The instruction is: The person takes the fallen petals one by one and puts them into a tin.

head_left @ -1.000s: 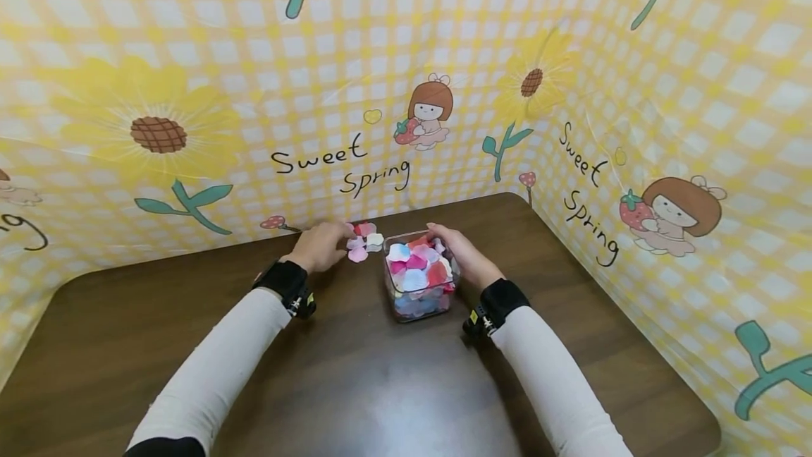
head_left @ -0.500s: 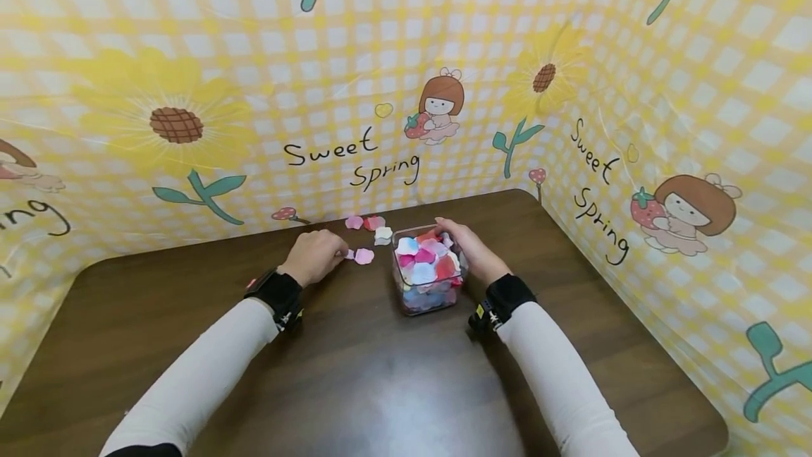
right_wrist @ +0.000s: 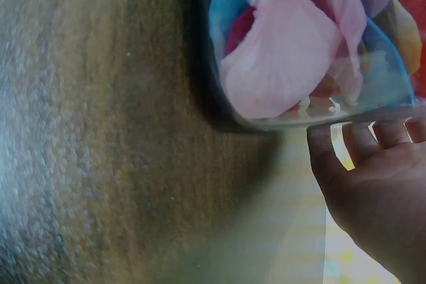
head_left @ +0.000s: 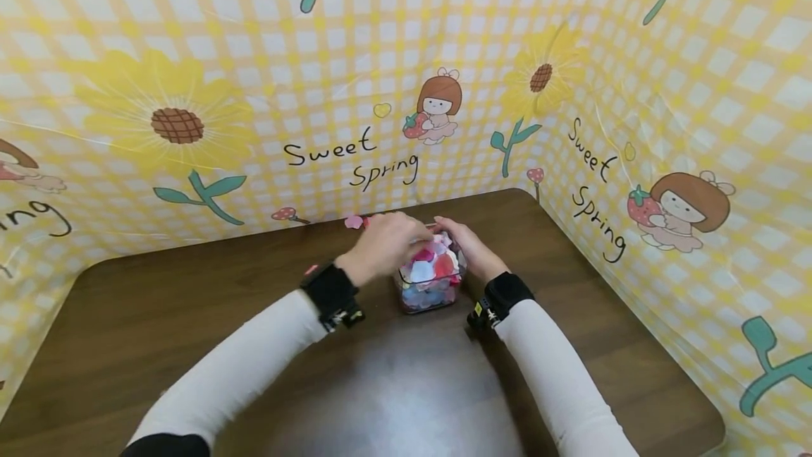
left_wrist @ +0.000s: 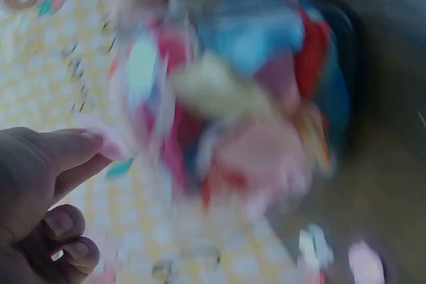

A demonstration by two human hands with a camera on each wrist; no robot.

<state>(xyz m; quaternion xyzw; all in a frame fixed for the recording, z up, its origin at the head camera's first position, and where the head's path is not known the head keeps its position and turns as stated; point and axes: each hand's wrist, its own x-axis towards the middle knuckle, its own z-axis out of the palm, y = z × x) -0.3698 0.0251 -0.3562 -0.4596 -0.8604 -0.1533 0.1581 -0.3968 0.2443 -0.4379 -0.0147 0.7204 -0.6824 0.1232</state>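
A clear square plastic box (head_left: 429,298), heaped with fabric flower petals (head_left: 444,264) in pink, red, white and blue, stands on the table. Over its left rim is my left hand (head_left: 388,244); in the left wrist view its thumb and index finger pinch a pale pink petal (left_wrist: 112,141), beside the blurred heap. My right hand (head_left: 474,251) lies along the box's right side. In the right wrist view its fingers (right_wrist: 363,143) reach fairly straight to the clear wall, behind which a large pink petal (right_wrist: 279,44) shows.
A loose pink petal (head_left: 353,221) lies near the table's back edge, with a red one partly hidden behind my left hand. The brown wooden table (head_left: 222,288) meets a yellow checked cloth (head_left: 304,90) at the back and right.
My left hand picked up a pink petal from the tabletop and moved right, from beside the loose petals to over the box. The right hand stays against the box.
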